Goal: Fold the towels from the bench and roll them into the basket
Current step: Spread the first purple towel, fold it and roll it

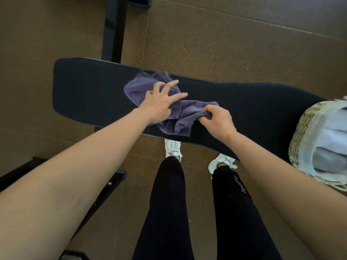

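Head view records one crumpled purple-grey cloth towel (185,114) lying on the long black padded table (84,91), about mid-length and towards the near edge.

Material assessment, by judgement: thin, soft and limp, light in weight, with no stiffness. It bunches into loose folds and will not keep a shape unaided. It is not fragile. The smooth padding may let it slide when pulled. Recommended hold points are the corners and hemmed edges, pinched, so the cloth can be drawn flat before folding.

Left grip (159,104): a bare hand on an extended arm, palm down, fingers straight and spread over the far part of the towel. It appears to press on the towel and closes on nothing.

Right grip (217,119): a bare hand, knuckles up, fingers curled under and pinching a bunched edge at the towel's right end. The two grips are near each other but apart.

A round woven straw basket with pale lining (300,128) stands at the right end of the table, well apart from the towel. Pale rolled cloths (330,134) appear inside it.

Finding: the towel is not yet flat, so folding is judged not begun.
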